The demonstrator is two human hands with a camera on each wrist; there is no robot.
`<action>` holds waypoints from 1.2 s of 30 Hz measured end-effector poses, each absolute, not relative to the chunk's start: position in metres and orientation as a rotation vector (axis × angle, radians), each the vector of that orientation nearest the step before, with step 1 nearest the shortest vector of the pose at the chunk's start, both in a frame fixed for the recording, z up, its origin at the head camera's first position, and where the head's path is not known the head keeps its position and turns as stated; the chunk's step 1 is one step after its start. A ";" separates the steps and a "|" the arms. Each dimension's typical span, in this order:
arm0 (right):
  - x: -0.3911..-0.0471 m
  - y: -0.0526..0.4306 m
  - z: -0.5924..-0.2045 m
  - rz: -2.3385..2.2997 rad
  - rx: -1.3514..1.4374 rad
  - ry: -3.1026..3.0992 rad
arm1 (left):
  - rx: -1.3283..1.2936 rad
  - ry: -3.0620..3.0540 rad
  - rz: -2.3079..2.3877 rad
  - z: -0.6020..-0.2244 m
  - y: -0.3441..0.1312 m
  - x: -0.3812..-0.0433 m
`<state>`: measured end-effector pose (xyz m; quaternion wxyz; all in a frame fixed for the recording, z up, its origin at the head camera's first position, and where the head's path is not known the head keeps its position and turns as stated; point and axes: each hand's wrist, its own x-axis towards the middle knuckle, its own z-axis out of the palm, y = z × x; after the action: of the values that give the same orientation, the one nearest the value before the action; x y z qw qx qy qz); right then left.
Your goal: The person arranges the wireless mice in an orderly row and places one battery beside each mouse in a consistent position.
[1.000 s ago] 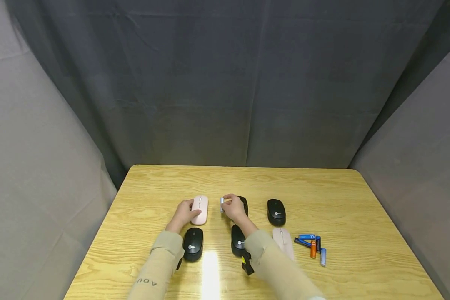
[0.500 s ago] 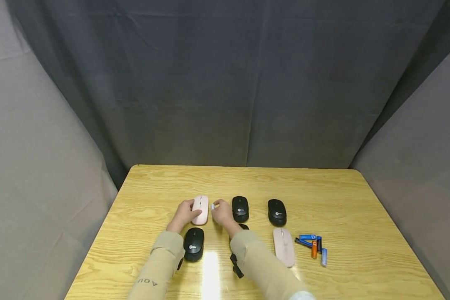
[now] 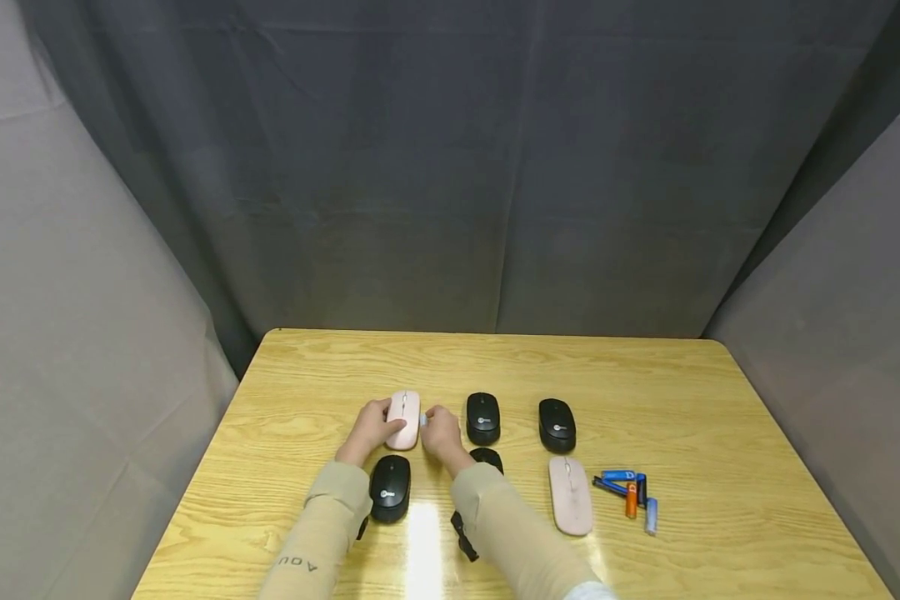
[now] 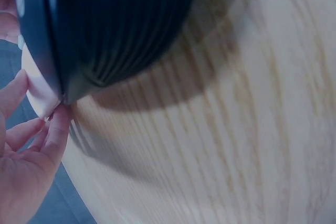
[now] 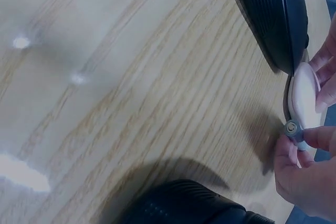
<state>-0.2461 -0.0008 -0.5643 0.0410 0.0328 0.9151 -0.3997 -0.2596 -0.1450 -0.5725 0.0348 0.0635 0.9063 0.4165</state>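
At the upper left of the group in the head view, my left hand (image 3: 370, 432) grips a pale pink computer mouse (image 3: 403, 415), thumb across its top and fingers at its far left side. My right hand (image 3: 442, 435) pinches a small light-blue battery (image 5: 292, 129) between thumb and fingers, right at the mouse's right edge. One round end of the battery faces the right wrist camera. In the left wrist view the pink mouse (image 4: 39, 85) is partly hidden behind a dark mouse (image 4: 115, 24), with the left fingers at its edge.
Black mice stand at front left (image 3: 391, 489), right of my right hand (image 3: 483, 418) and farther right (image 3: 557, 425); another (image 3: 487, 457) is partly under my right sleeve. A second pink mouse (image 3: 571, 496) lies near several loose batteries (image 3: 631, 500). Curtains (image 3: 450, 167) enclose the wooden table (image 3: 330, 358).
My right hand has moved left with the battery, from beside the black mouse to the pink mouse's edge, uncovering that black mouse. The left hand keeps its hold on the pink mouse.
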 end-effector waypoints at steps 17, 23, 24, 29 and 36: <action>-0.241 -0.001 -0.566 -1.206 0.125 2.798 | 0.153 2.768 1.281 -0.571 -0.143 -0.258; -0.242 -0.002 -0.568 -1.209 0.100 2.817 | 0.151 2.773 1.281 -0.570 -0.143 -0.257; -0.243 -0.002 -0.568 -1.207 0.095 2.821 | 0.151 2.778 1.273 -0.570 -0.144 -0.257; -0.242 -0.002 -0.569 -1.199 0.103 2.812 | 0.163 2.783 1.257 -0.569 -0.143 -0.257; -0.242 -0.003 -0.569 -1.189 0.107 2.790 | 0.170 2.788 1.248 -0.568 -0.143 -0.256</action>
<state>-0.2419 -0.0027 -0.5687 0.0535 0.0352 0.9181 -0.3912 -0.2559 -0.1427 -0.5676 0.0413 0.0555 0.9106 0.4075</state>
